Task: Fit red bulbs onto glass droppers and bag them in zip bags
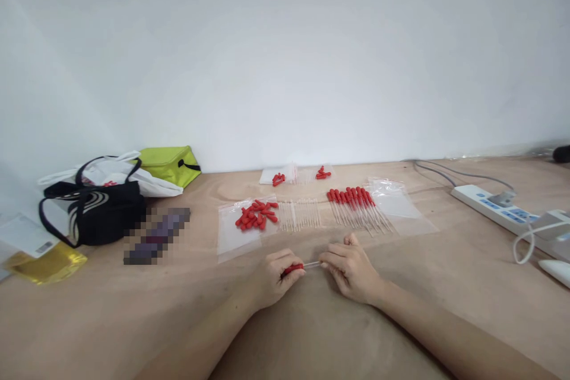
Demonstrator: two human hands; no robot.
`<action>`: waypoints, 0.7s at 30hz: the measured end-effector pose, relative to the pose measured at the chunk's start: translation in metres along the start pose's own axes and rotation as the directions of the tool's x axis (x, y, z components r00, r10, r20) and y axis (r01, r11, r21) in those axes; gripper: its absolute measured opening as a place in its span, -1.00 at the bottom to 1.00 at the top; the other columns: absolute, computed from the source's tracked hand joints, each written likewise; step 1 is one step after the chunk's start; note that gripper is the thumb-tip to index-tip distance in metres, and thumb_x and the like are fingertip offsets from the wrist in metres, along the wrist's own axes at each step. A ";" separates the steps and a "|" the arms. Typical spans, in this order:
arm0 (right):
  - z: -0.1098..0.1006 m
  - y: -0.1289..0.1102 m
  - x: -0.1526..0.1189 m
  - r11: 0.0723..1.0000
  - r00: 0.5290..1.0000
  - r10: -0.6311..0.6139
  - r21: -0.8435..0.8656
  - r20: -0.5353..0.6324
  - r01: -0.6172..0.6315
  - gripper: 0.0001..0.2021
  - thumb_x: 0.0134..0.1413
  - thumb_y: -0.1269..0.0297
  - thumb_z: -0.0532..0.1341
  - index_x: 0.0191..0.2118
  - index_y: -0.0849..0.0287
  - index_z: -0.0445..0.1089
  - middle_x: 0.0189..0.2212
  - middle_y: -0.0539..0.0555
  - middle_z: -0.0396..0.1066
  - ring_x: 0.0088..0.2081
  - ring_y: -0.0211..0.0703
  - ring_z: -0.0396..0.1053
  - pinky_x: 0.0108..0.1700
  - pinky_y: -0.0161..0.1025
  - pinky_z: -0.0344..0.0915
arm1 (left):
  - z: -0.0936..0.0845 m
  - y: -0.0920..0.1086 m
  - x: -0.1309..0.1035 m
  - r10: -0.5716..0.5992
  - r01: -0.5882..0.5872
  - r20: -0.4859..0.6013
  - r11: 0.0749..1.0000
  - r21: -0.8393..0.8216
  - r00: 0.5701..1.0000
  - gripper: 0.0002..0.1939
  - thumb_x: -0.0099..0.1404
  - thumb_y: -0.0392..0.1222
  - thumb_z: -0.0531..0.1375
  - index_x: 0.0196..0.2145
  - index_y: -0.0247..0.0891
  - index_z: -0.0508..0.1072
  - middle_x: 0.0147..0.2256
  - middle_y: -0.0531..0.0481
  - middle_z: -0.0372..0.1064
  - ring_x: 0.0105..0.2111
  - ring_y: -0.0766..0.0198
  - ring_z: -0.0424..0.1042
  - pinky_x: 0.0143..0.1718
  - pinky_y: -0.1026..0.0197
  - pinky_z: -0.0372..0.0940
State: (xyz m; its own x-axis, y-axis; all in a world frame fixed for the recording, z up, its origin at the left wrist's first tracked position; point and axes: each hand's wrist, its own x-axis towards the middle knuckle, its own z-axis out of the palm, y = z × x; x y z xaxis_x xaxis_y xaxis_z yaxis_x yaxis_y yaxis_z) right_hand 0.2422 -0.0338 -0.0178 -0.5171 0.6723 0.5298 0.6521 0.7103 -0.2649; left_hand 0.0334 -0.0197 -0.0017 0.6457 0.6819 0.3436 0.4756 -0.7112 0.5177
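Note:
Low over the near part of the table, my left hand (276, 278) is closed around a red rubber dropper bulb (294, 269). My right hand (351, 270) pinches a thin clear dropper tube (312, 264), whose other end meets the bulb; how far it sits inside is hidden. Beyond my left hand, a heap of loose red bulbs (256, 215) lies on a clear plastic bag. Bare clear tubes (299, 215) lie side by side to its right. Further right is a row of droppers (356, 205) with red bulbs on their tubes, partly over another clear zip bag (394, 199).
Small bags with a few red bulbs (278, 179) lie near the wall. At left are a black bag (111, 214), a lime-green bag (171, 165), a yellow pouch (48, 262) and a blurred dark object (158, 237). A white power strip (494, 208) with cords sits at right.

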 end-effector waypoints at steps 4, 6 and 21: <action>0.003 -0.004 0.001 0.998 0.999 0.047 0.047 0.028 -0.048 -0.76 0.11 0.40 -0.07 -0.41 0.16 0.33 -0.55 -0.01 0.31 -0.52 -0.29 0.15 -0.34 -0.25 -0.13 | -0.001 0.001 0.000 0.012 -0.012 -0.004 1.000 0.015 1.000 -0.77 0.26 -0.16 0.00 -0.41 -0.27 0.40 -0.49 -0.01 0.31 -0.49 0.32 0.29 -0.46 0.31 0.20; 0.005 -0.006 0.002 0.994 0.996 0.076 0.069 0.039 -0.079 -0.76 0.12 0.39 -0.07 -0.42 0.16 0.31 -0.55 -0.02 0.32 -0.52 -0.29 0.15 -0.35 -0.26 -0.13 | -0.002 0.002 0.000 0.018 -0.018 -0.003 1.000 0.017 1.000 -0.78 0.26 -0.18 0.00 -0.40 -0.28 0.40 -0.48 -0.02 0.31 -0.49 0.31 0.29 -0.46 0.31 0.20; -0.006 0.002 0.012 0.972 0.991 0.122 -0.211 0.062 -0.106 -0.79 0.07 0.34 0.03 -0.45 0.16 0.39 -0.52 0.04 0.37 -0.38 -0.22 0.21 -0.33 -0.22 -0.16 | 0.004 -0.017 0.002 -0.183 0.188 -0.198 0.982 0.007 0.963 -0.66 0.18 -0.26 0.09 -0.05 -0.22 0.26 -0.28 -0.02 0.30 -0.41 0.31 0.31 -0.31 0.23 0.26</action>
State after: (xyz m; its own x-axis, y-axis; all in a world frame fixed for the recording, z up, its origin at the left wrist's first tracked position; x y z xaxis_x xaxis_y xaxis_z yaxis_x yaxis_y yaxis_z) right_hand 0.2405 -0.0255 -0.0068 -0.4671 0.7656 0.4424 0.8057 0.5746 -0.1437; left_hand 0.0291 -0.0064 -0.0129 0.4167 0.8204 0.3916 0.5922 -0.5718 0.5678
